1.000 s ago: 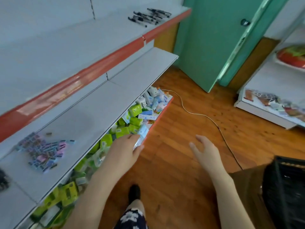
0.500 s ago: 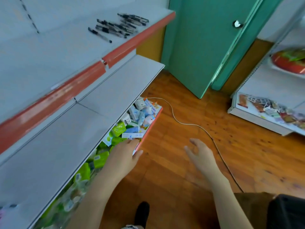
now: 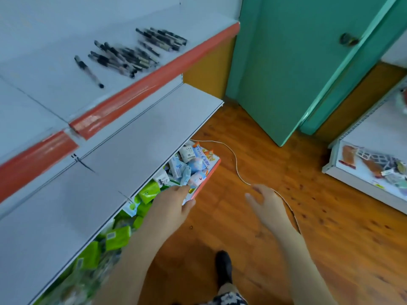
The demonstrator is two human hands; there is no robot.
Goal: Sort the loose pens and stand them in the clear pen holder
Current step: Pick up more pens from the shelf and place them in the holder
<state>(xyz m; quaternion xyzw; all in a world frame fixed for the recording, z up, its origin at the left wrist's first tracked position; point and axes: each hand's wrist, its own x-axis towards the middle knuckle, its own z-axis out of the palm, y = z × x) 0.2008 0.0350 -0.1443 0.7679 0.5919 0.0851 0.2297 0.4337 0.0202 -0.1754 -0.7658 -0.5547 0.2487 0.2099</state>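
Both grips are empty: the left hand [image 3: 170, 206] hangs loosely open with its fingers over the orange edge of the bottom shelf [image 3: 206, 179], and the right hand [image 3: 265, 204] is spread wide above the floor [image 3: 253, 133], holding nothing. The pens [image 3: 136, 52] are way up on the top shelf [image 3: 55, 69], a loose blurry pile of dark ones lying flat near its orange front strip, with one stray pen [image 3: 88, 71] off to the left of the bunch. The bottom shelf is stuffed with green packets [image 3: 116, 237] and small blue-and-white boxes [image 3: 193, 164]. The middle shelf [image 3: 132, 146] is bare white. Wood floor, a thin white cable [image 3: 236, 164] snaking across it, teal door [image 3: 286, 62] behind.
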